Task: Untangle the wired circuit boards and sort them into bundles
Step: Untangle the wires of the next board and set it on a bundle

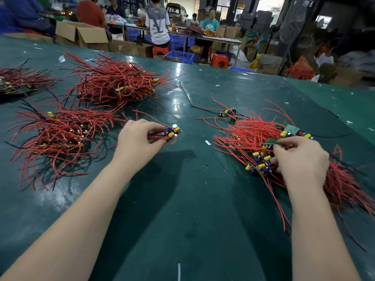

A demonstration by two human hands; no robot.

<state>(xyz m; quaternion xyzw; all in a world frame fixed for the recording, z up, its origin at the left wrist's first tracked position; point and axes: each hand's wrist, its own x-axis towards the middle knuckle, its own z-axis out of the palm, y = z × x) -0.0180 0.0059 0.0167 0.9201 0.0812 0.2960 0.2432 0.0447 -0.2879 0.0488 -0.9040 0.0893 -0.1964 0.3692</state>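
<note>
Bench [192,199]: 4 wire piles lying. Left hand [138,142] fingers pinching 1 small bundle [170,133]; right hand [300,159] fingers gripping boards in right pile [253,136]. Boxes [85,35] standing behind.

Two bare forearms were seen reaching in from the lower edge of the view, each ending in a bare hand. No sleeve was worn on either arm as far as the frame showed; both were uncovered from the lower edge up to the wrist. The left hand [140,138] was seen from the back, with knuckles and short nails partly shown. The right hand [300,159] was likewise seen from the back, broad across the knuckles. Nothing was worn on either wrist or on the fingers that could be seen. Both forearms looked slim and smooth.
</note>
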